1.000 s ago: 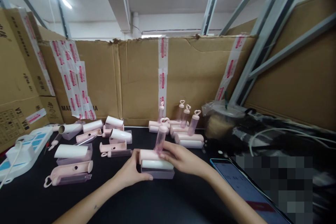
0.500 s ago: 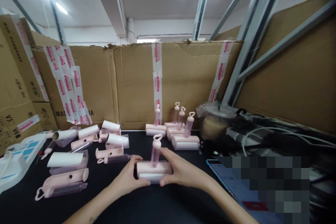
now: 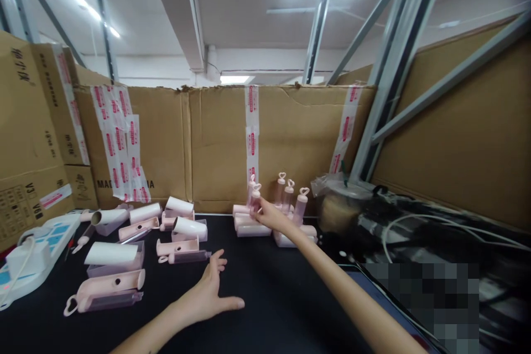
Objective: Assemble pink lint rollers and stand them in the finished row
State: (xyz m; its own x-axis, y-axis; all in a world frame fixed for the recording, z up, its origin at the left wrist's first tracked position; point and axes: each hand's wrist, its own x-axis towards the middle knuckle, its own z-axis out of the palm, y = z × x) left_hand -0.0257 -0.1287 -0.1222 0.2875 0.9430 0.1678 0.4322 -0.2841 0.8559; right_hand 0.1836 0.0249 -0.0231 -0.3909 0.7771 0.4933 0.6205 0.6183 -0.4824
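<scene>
Since the earlier frame, the lint roller (image 3: 252, 228) has gone from the near middle of the black surface (image 3: 257, 293), where both hands held it, to the back row, and the left hand (image 3: 207, 290) has let go of it. The lint roller lies level there with its heart-topped handle (image 3: 255, 194) standing upright, just in front of another assembled roller (image 3: 237, 209); whether the two touch is hidden.

The right hand (image 3: 271, 217) reaches across with its grip pinching the lower part of that handle, thumb and fingers closed around it. The left hand is spread, thumb apart from the fingers and holding nothing; its fingertips are beside a loose translucent handle (image 3: 188, 256) — contact cannot be told.

The lint roller looks light and stiff, its shell and handle probably smooth hard plastic, a little slippery and likely to crack or come apart if knocked. The foot of the upright handle seems a sound place to hold it, since the heart loop is thin; the ends of the pink cover would serve for a two-handed hold.

The cardboard wall (image 3: 219, 144) closes off the back, and three upright handles (image 3: 301, 207) stand close by the right wrist, so sideways room there is tight. The black surface shows broad and open in front of the back row — between the loose white rolls (image 3: 112, 254) on the left and the phone (image 3: 365, 282) on the right.
</scene>
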